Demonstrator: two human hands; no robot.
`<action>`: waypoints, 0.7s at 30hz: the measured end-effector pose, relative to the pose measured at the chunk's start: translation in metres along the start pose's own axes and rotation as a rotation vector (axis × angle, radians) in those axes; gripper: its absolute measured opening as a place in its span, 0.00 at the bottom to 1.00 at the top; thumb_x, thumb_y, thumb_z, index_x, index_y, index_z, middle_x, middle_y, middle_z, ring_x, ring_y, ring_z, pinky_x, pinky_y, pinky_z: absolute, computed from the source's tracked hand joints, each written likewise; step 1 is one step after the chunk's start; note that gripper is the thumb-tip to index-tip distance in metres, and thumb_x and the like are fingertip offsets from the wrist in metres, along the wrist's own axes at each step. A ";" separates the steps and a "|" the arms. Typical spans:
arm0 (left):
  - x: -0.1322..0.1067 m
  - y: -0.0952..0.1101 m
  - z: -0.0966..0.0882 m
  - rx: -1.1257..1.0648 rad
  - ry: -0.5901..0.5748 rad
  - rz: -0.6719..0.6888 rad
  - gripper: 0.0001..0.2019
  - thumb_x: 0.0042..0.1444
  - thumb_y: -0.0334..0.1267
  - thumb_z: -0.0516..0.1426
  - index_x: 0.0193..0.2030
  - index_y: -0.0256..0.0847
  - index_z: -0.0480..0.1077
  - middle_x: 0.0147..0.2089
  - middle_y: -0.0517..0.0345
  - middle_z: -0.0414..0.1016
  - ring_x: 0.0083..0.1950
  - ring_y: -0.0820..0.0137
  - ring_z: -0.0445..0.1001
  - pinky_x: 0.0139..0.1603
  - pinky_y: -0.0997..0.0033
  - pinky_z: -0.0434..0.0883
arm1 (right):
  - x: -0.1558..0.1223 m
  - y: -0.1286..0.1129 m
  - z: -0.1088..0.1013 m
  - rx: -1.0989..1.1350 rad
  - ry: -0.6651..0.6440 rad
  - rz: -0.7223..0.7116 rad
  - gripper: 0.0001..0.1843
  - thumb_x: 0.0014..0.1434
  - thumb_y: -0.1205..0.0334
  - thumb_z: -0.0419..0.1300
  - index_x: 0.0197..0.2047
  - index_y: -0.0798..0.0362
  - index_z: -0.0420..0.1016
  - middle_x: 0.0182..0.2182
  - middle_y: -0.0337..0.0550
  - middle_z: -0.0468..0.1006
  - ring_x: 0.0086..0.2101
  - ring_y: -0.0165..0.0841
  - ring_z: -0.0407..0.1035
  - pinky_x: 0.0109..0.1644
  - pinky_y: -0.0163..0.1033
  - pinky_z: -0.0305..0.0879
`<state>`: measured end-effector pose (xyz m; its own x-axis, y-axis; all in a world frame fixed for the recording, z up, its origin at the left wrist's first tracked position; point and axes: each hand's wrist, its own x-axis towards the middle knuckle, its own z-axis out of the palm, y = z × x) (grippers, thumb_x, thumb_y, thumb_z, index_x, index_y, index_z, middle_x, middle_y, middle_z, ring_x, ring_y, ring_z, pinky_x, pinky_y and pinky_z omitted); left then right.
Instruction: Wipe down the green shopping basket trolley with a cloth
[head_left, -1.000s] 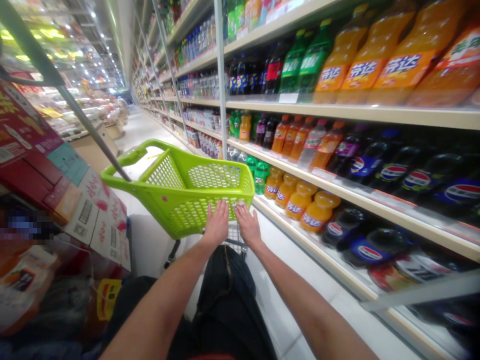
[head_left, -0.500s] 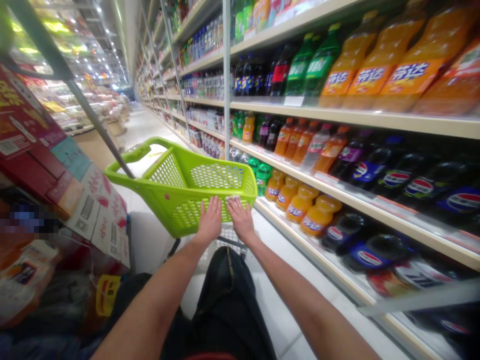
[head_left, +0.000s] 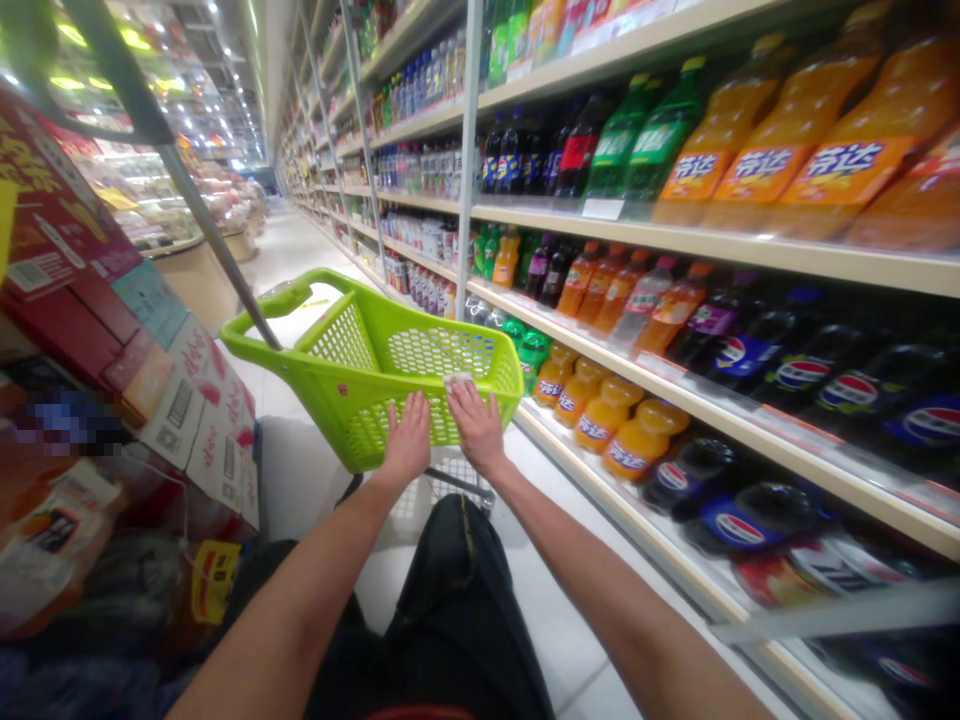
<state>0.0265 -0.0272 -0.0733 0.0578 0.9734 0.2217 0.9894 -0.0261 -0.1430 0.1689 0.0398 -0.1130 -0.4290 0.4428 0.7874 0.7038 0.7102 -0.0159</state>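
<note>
A green plastic shopping cart basket (head_left: 360, 385) with perforated sides stands in front of me in the aisle. My left hand (head_left: 409, 437) lies against its near side wall, fingers outstretched, with nothing seen in it. Close to the top rim and further right, my right hand (head_left: 476, 425) holds a small white wipe (head_left: 457, 380) under its fingertips, against the cart. Most of the wipe is hidden by the fingers. Inside, a perforated divider (head_left: 345, 340) splits the basket, and I see no goods there.
Shelves of soda bottles (head_left: 697, 175) run along the right, with orange soda bottles (head_left: 630, 440) low beside the cart. Stacked cartons (head_left: 202, 420) stand on the left. A grey metal pole (head_left: 217, 245) slants across the upper left, and pale tiled floor (head_left: 289, 480) shows around the cart.
My right hand with the wipe has slid up toward the basket's rim. My left hand has shifted slightly left along the side. The whole view has moved a little.
</note>
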 end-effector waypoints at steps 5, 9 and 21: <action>-0.001 -0.004 0.001 0.010 -0.001 0.013 0.33 0.51 0.27 0.44 0.65 0.25 0.46 0.70 0.42 0.39 0.70 0.59 0.37 0.65 0.44 0.38 | -0.014 -0.001 0.023 0.013 -0.135 -0.061 0.22 0.60 0.73 0.46 0.55 0.52 0.66 0.57 0.47 0.66 0.61 0.37 0.50 0.63 0.55 0.40; -0.010 -0.005 0.012 0.016 -0.025 0.034 0.34 0.50 0.27 0.45 0.66 0.28 0.45 0.70 0.44 0.39 0.70 0.60 0.37 0.65 0.45 0.38 | -0.047 0.000 0.033 0.016 -0.310 -0.087 0.22 0.59 0.74 0.47 0.54 0.53 0.67 0.57 0.49 0.65 0.60 0.39 0.53 0.61 0.56 0.46; -0.005 -0.031 0.000 0.030 0.023 -0.058 0.33 0.50 0.28 0.44 0.66 0.26 0.45 0.70 0.43 0.37 0.70 0.60 0.35 0.65 0.44 0.38 | 0.015 -0.024 0.014 0.062 -0.059 -0.085 0.22 0.61 0.72 0.46 0.57 0.51 0.64 0.58 0.47 0.64 0.63 0.34 0.45 0.64 0.54 0.37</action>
<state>-0.0039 -0.0314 -0.0698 0.0040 0.9676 0.2526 0.9867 0.0372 -0.1582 0.1376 0.0373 -0.1093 -0.5195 0.4102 0.7496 0.6283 0.7779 0.0098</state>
